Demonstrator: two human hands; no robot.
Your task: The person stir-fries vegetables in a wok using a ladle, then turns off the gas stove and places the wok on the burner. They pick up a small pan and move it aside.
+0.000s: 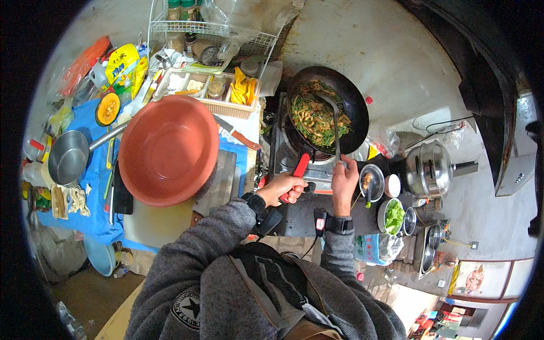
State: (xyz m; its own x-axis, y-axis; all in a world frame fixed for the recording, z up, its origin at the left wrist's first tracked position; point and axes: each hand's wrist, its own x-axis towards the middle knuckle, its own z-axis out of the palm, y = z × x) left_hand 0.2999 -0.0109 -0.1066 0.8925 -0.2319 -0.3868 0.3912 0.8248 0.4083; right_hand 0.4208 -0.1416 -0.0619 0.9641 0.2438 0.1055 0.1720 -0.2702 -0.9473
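Note:
A dark wok [359, 123] rests tilted on a gas stove [278, 159], with sliced food and green vegetable pieces [318, 121] in it. My left hand [284, 188] is closed around the wok's red handle [301, 165]. The metal handle of a ladle or spatula [337, 136] is gripped in my right hand [343, 180]; its curved upper end dips into the food, which hides its head.
Left of the stove are a large red-brown basin [168, 148], a knife [238, 135], a saucepan [69, 157] and a seasoning box [229, 108]. To the right are a small metal bowl [376, 172], a bowl of green leaves [394, 216] and a lidded steamer pot [429, 170].

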